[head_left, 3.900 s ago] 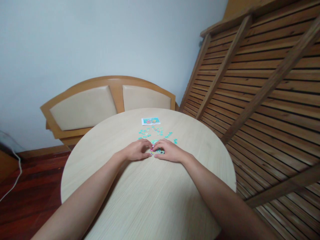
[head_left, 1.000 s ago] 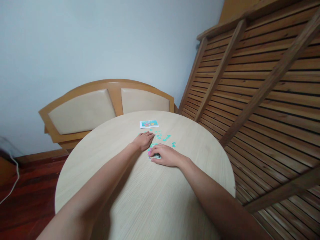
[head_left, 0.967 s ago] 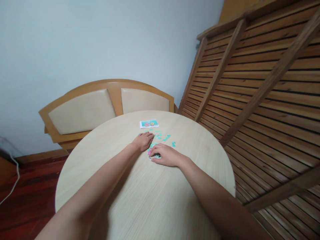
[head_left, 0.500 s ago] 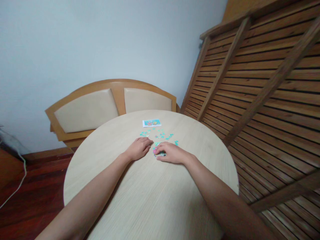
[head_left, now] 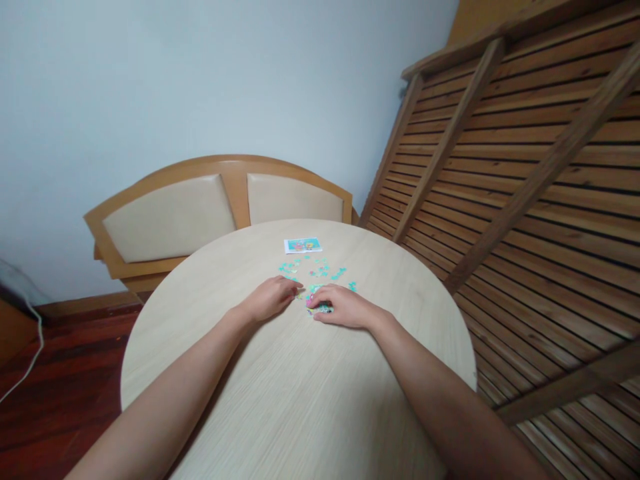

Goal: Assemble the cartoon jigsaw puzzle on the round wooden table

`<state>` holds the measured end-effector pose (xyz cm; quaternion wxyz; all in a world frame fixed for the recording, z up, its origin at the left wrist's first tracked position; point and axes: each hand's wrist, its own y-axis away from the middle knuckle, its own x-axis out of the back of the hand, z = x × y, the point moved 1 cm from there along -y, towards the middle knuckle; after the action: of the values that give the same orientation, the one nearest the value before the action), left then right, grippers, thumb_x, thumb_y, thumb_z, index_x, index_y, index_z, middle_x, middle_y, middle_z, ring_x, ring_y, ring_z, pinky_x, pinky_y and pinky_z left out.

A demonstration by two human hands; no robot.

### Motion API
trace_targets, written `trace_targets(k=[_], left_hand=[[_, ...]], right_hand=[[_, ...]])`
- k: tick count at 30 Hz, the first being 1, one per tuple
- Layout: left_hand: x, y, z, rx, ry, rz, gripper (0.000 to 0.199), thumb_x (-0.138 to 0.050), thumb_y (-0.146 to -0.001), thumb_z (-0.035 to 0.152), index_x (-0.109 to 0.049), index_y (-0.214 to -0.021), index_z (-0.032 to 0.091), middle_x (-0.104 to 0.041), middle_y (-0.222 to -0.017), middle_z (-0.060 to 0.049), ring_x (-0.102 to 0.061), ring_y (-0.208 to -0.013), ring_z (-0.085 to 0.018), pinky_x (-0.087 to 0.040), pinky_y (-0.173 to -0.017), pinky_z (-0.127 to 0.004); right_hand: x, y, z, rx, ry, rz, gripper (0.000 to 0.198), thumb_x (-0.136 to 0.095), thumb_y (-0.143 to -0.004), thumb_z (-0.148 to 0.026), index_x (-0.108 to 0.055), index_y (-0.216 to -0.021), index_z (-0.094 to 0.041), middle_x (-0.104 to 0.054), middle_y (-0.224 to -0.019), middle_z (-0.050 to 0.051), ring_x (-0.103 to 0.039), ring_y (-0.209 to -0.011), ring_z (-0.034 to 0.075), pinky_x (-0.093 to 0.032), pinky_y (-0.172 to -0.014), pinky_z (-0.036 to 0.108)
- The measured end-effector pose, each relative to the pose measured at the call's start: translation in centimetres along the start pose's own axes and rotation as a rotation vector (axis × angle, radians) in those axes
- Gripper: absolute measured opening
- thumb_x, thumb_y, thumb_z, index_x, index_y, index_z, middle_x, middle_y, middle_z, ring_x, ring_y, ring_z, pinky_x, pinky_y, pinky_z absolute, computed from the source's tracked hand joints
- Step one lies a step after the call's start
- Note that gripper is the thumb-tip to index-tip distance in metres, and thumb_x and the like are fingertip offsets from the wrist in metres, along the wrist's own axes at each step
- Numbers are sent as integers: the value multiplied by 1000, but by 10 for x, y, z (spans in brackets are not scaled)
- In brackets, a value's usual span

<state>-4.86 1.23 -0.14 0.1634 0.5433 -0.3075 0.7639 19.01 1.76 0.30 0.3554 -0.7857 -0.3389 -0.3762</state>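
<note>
A small patch of joined jigsaw puzzle pieces (head_left: 323, 308), with pink, green and dark parts, lies flat on the table. My right hand (head_left: 347, 305) is curved over it, thumb at the near edge and fingers on its top and left side, hiding much of it. Just to the left, my left hand (head_left: 273, 298) has its fingers bent together at a small yellowish puzzle piece (head_left: 299, 295) by the fingertips. Beyond both hands, several loose turquoise puzzle pieces (head_left: 323, 269) are scattered on the tabletop.
A picture card (head_left: 303, 245) with cartoon figures on turquoise lies at the far side of the round table (head_left: 280, 413). Behind it stands a padded headboard (head_left: 170, 217) against the wall. A slatted wooden frame (head_left: 500, 173) leans on the right.
My left hand's fingers have drawn in from lying flatter, and a yellowish piece now shows at their tips. My right hand stays almost still over the joined pieces.
</note>
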Motion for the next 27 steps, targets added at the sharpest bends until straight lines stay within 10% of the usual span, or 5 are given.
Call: trace_targets(k=[18, 27], left_hand=[[6, 4, 5, -3, 193, -86, 22, -58, -91, 22, -73, -106, 17, -71, -84, -5, -61, -74, -16, -46, -73, -26], [6, 9, 1, 35, 112, -62, 19, -61, -90, 32, -71, -100, 19, -71, -97, -6, -61, -97, -22, -44, -94, -32]], right_hand=[[-1, 1, 0, -12, -4, 11, 24, -71, -85, -26, -74, -108, -22, -74, -107, 6, -67, -100, 21, -48, -92, 35], [10, 5, 3, -17, 8, 16, 29, -68, -79, -16, -75, -107, -20, -74, -108, 6, -65, -104, 21, -48, -96, 34]])
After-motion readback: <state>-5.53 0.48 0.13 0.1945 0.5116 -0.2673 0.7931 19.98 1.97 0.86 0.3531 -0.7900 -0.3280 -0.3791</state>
